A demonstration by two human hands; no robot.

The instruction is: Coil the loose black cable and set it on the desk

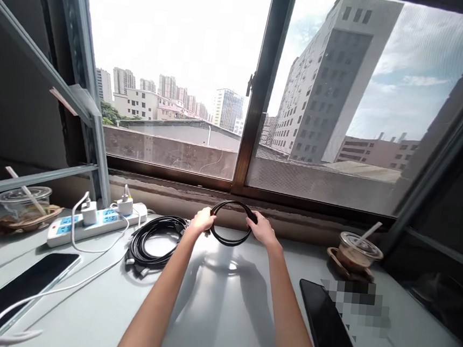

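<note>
Both my hands hold a black cable coiled into a ring (230, 242) above the grey tabletop (219, 313), close to the window sill. My left hand (200, 222) is closed on the ring's left side. My right hand (262, 229) is closed on its right side. The loop stands roughly upright between them. A larger pile of coiled black cables (153, 240) lies on the table just left of my left hand.
A white power strip (96, 224) with plugged chargers and white cords sits at the left. A dark phone (14, 290) lies front left, another dark device (329, 328) front right. Lidded plastic cups with straws stand at far left (22, 204) and right (359, 253). A metal shelf frame (93, 129) rises left.
</note>
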